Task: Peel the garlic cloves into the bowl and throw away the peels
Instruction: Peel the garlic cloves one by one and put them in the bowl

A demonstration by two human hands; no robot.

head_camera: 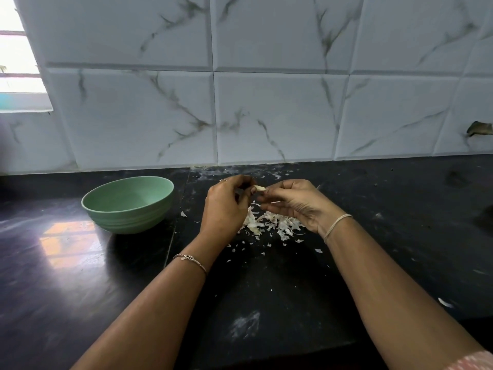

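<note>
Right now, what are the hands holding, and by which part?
A clove. The left hand pinches one end and the right hand pinches the other.

A pale clove lies roughly level, pinched between the fingertips of the left hand and right hand. Just below the grip, white papery peels lie heaped, with flakes scattered around. The green bowl stands upright, well left of the grip.
</note>
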